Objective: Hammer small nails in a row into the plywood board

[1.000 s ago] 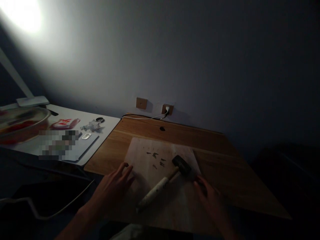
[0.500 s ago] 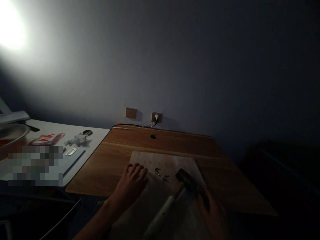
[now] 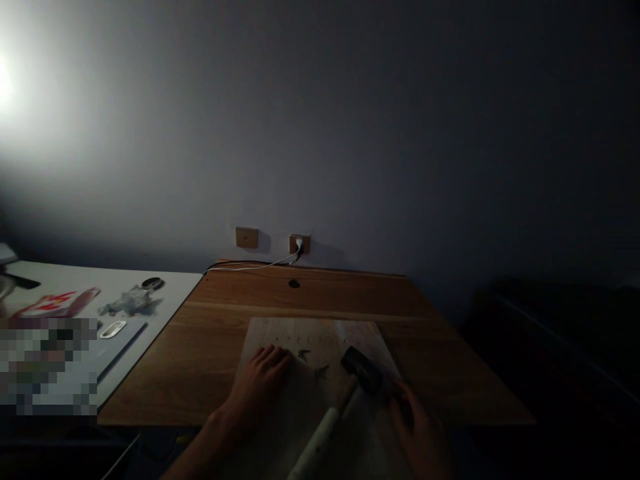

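Note:
A pale wooden board (image 3: pixel 325 333) lies on the brown wooden desk (image 3: pixel 210 360) in dim light. My left hand (image 3: pixel 260 387) rests flat on the board's left part, fingers together, just left of a few small dark nails (image 3: pixel 313 363). A mallet (image 3: pixel 345 393) with a black head and a pale handle lies on the board, head pointing away from me. My right hand (image 3: pixel 420 433) rests on the board's right edge, just right of the mallet head, holding nothing that I can see.
A white table (image 3: pixel 165 293) adjoins the desk on the left, carrying a red packet (image 3: pixel 55 303), a crumpled clear wrapper (image 3: pixel 127 301) and a small black disc (image 3: pixel 153 283). Two wall sockets (image 3: pixel 299 244) sit behind the desk, one with a white cable plugged in.
The view has tilted up and swung right, so the desk sits lower in the frame. My left hand slid right toward the nails. The mallet and my right hand kept their places on the board.

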Motion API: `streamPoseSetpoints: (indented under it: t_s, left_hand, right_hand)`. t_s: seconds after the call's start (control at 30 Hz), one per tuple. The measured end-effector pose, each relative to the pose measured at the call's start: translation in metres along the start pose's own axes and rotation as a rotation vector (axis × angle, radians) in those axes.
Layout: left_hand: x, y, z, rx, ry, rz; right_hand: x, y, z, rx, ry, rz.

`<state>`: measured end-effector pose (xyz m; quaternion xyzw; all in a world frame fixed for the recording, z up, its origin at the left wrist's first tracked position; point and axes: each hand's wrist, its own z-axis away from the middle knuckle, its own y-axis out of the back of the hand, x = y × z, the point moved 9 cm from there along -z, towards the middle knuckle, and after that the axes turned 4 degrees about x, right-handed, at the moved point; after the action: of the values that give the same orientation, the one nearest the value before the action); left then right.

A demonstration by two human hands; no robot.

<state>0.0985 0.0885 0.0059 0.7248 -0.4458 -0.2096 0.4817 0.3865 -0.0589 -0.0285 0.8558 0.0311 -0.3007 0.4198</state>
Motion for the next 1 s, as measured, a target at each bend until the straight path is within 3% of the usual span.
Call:
streamPoseSetpoints:
  t_s: [0.23, 0.43, 0.6, 0.73, 1.0]
  left_hand:
    - [-0.001, -0.001, 0.004, 0.061, -0.036, 0.029]
    - [0.000, -0.001, 0.003, 0.002, 0.003, 0.067]
    - [0.013, 0.009, -0.001, -0.008, -0.087, 0.161]
    - [0.012, 0.010, -0.002, -0.031, -0.083, 0.186]
    - [0.010, 0.009, -0.001, -0.001, -0.089, 0.195]
  right_hand:
    - [0.005, 0.001, -0.002, 0.004, -0.036, -0.025]
    - [0.002, 0.001, -0.001, -0.002, -0.022, -0.016]
    - [0.001, 0.004, 0.000, 0.008, -0.032, -0.035]
    - [0.002, 0.005, -0.001, -0.004, -0.082, -0.055]
    - [-0.005, 0.009, -0.002, 0.014, -0.085, -0.095]
